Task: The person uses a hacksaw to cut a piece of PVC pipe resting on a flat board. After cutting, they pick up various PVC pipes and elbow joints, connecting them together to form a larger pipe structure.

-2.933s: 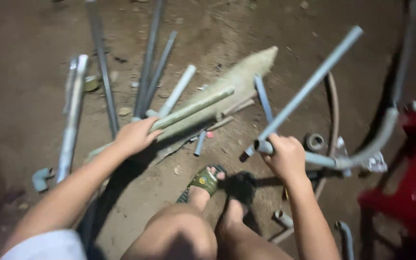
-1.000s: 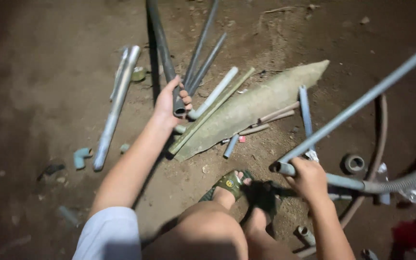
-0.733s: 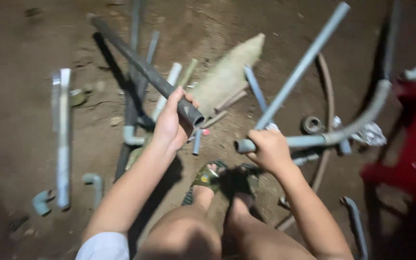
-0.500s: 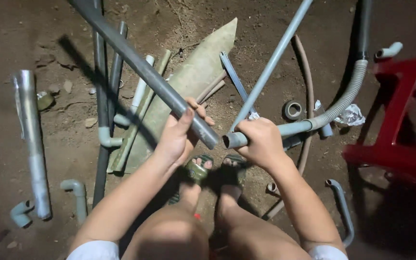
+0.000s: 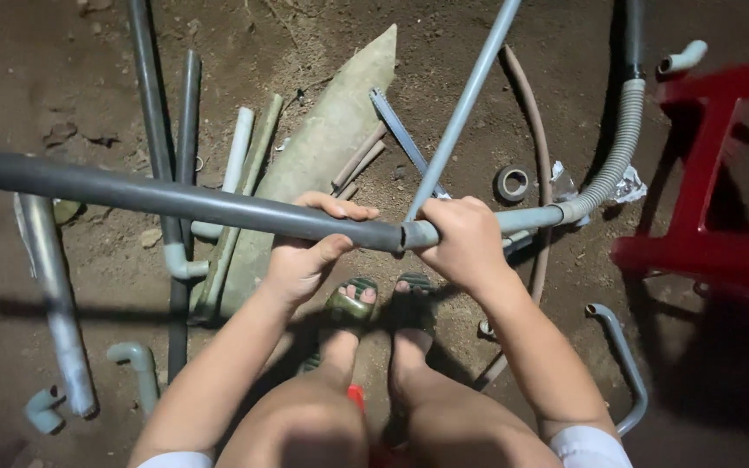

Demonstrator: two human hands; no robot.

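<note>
Head view, looking straight down over bare knees and sandalled feet (image 5: 374, 303) on packed dirt ground (image 5: 36, 61).

Left hand (image 5: 305, 251), centre frame, was curled around a long dark grey plastic pipe (image 5: 175, 201), fingers over the top and thumb under. The pipe ran level from the left edge to the middle of the frame, held above the ground.

Right hand (image 5: 465, 238), just right of centre, was closed in a fist on a grey pipe fitting (image 5: 422, 234). The dark pipe's end met this fitting between the two hands. From the fitting a thinner light grey pipe (image 5: 465, 100) rose to the top edge, and a grey corrugated hose (image 5: 617, 147) curved away to the upper right.

On the ground behind the hands: a flat, pale pointed slab (image 5: 322, 156) in the upper middle, several loose grey pipe lengths (image 5: 166, 130) at upper left, a short thick pipe (image 5: 54, 303) at left, small elbow fittings (image 5: 132, 360) at lower left. A small roll of tape (image 5: 511, 184) lay right of centre. A red plastic stool (image 5: 721, 199) stood at the right edge.
</note>
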